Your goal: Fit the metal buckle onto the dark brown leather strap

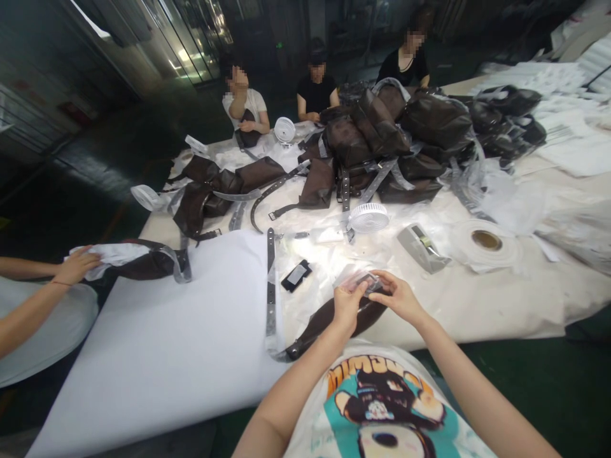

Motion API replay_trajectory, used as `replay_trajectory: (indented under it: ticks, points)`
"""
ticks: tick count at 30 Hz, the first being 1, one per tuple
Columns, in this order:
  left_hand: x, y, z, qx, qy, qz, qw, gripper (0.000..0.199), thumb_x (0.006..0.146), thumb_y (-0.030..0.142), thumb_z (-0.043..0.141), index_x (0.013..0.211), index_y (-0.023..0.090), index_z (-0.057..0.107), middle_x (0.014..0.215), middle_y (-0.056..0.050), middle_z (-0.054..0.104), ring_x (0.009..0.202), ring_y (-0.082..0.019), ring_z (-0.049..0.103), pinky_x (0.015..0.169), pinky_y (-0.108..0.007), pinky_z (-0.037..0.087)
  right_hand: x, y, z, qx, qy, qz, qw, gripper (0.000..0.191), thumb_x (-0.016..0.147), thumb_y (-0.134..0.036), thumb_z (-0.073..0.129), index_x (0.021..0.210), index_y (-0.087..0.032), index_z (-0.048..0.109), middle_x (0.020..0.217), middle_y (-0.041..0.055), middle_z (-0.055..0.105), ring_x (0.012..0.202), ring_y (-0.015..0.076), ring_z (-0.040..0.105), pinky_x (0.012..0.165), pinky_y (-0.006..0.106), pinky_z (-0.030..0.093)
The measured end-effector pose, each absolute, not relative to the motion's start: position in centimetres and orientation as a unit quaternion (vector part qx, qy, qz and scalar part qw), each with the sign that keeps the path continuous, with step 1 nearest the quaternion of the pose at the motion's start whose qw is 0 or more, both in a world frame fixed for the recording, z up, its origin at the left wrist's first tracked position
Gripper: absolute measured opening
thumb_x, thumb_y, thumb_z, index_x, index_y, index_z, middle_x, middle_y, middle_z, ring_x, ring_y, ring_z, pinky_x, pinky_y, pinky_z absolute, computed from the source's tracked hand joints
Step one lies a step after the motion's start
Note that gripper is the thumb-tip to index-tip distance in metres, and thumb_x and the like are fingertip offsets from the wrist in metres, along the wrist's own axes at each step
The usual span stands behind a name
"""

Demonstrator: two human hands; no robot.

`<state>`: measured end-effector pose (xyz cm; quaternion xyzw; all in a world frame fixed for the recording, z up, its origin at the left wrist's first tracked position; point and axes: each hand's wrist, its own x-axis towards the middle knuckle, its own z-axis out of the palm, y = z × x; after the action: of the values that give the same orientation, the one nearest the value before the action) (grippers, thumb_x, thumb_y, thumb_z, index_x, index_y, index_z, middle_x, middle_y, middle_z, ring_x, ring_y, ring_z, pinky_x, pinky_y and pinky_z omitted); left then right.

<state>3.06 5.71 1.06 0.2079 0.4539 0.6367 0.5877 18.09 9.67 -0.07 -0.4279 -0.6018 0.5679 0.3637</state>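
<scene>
My left hand [348, 304] and my right hand [398, 298] both pinch a small clear plastic bag [360, 281] above the table, with something dark inside it. Just below my hands lies a dark brown bag [329, 324] in clear plastic. A long dark strap [271, 286] with metal holes runs to the left of my left hand. A small black rectangular item in plastic [296, 275] lies between that strap and my hands.
A white desk fan [368, 217], a grey tape dispenser [421, 248] and a white foam roll [484, 242] lie ahead. Brown bags [396, 140] are heaped beyond. A co-worker's hand [79, 267] grips white wrapping at the left, on a white foam sheet [143, 343]. Seated people face me.
</scene>
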Motion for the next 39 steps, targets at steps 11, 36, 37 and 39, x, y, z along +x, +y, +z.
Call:
replay_trajectory:
  ticks: [11, 36, 37, 39]
  points:
    - [2.5, 7.0, 0.6, 0.199, 0.423, 0.65, 0.599, 0.05, 0.067, 0.038, 0.088, 0.109, 0.015, 0.072, 0.103, -0.01, 0.077, 0.095, -0.02, 0.071, 0.094, -0.033, 0.05, 20.6, 9.4, -1.2, -0.472, -0.673, 0.447, 0.353, 0.039, 0.085, -0.055, 0.064, 0.07, -0.02, 0.072, 0.068, 0.0044, 0.07, 0.069, 0.0221, 0.064, 0.069, 0.034, 0.051]
    - [2.7, 6.3, 0.2, 0.251, 0.41, 0.568, 0.668, 0.051, 0.075, 0.054, 0.078, 0.105, 0.013, 0.076, 0.098, -0.013, 0.076, 0.097, -0.026, 0.07, 0.092, -0.037, 0.05, 17.3, 7.7, 0.4, -0.486, -0.646, 0.403, 0.431, 0.037, 0.084, -0.052, 0.064, 0.065, -0.021, 0.068, 0.061, 0.0025, 0.064, 0.059, 0.0196, 0.056, 0.059, 0.031, 0.046]
    - [2.9, 6.1, 0.0, 0.262, 0.412, 0.562, 0.668, 0.051, 0.076, 0.054, 0.077, 0.106, 0.013, 0.076, 0.097, -0.013, 0.076, 0.097, -0.026, 0.07, 0.093, -0.038, 0.05, 17.3, 7.7, 0.2, -0.49, -0.638, 0.407, 0.434, 0.036, 0.084, -0.052, 0.064, 0.066, -0.021, 0.069, 0.062, 0.0028, 0.065, 0.06, 0.0203, 0.057, 0.06, 0.032, 0.046]
    - [3.1, 5.9, -0.2, 0.288, 0.417, 0.544, 0.67, 0.051, 0.077, 0.054, 0.076, 0.106, 0.013, 0.076, 0.092, -0.011, 0.077, 0.096, -0.026, 0.07, 0.094, -0.037, 0.049, 17.5, 7.6, 0.1, -0.494, -0.621, 0.425, 0.435, 0.036, 0.084, -0.052, 0.064, 0.067, -0.02, 0.07, 0.063, 0.003, 0.066, 0.062, 0.0212, 0.059, 0.061, 0.032, 0.047]
